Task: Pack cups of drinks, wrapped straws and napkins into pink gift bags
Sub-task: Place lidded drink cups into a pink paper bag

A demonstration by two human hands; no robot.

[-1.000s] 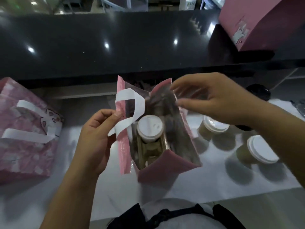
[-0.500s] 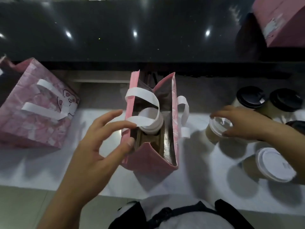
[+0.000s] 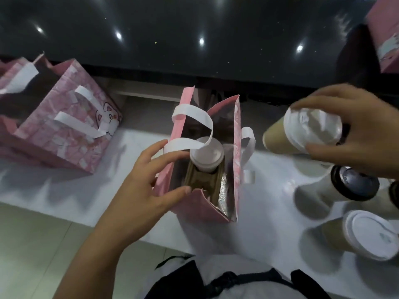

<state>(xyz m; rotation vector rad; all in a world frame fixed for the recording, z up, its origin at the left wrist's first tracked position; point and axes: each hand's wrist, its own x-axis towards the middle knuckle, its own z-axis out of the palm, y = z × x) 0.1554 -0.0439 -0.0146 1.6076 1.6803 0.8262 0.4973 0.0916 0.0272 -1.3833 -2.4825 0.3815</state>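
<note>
Whereas half a second earlier the right hand [image 3: 354,128] lay on the lid of a cup standing on the counter, it now has that beige drink cup with a white plastic lid [image 3: 311,128] lifted clear and tilted, lid toward the camera, just to the right of the open pink paper gift bag [image 3: 200,210]. The left hand [image 3: 151,186], which was spread beside the bag, has closed in on its left wall.

The bag stands upright on a white counter [image 3: 86,186] backed by a raised glossy black countertop [image 3: 172,39] that reflects ceiling lights. Inside the bag, a brown cardboard cup carrier [image 3: 194,182] holds a white-lidded cup [image 3: 206,155] in its far slot, and a white paper handle loop [image 3: 194,126] curls over it. A second pink gift bag with a cartoon cat print [image 3: 64,134] sits well to the left, and a corner of a third pink bag [image 3: 386,35] shows at upper right. A black-lidded cup [image 3: 354,183] and another white-lidded cup [image 3: 367,234] stand on the counter at right. Pale floor tiles [image 3: 32,244] lie below.

The left hand's fingers are spread and lightly curled, the thumb and index tips hooked over the bag's left rim, holding that wall. The right hand grasps the lifted cup around its lid rim, fingers above and thumb below.
</note>
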